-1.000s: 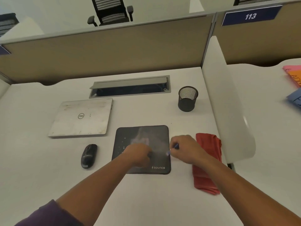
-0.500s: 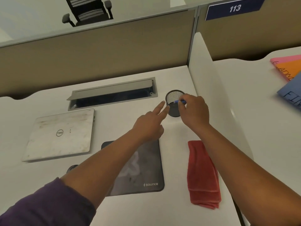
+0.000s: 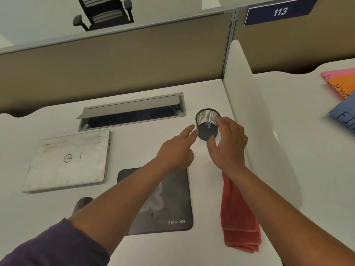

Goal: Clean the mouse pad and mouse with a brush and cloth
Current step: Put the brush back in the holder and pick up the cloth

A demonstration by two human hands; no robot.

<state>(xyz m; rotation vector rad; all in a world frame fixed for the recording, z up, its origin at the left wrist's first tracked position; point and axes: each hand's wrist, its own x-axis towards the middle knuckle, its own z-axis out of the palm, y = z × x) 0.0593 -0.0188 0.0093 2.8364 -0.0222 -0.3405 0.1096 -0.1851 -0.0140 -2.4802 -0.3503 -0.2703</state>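
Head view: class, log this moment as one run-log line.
brush in mesh cup | right hand open at cup | left hand open beside | red cloth untouched

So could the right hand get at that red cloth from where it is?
Probably yes. The right hand is up at the mesh cup and appears to hold nothing, and the cloth lies uncovered on the desk just below its wrist. Drawing the hand back should reach it.

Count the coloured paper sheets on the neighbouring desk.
3, all at the right edge: a pink sheet, an orange sheet on it, a blue sheet nearer. More may lie out of frame.
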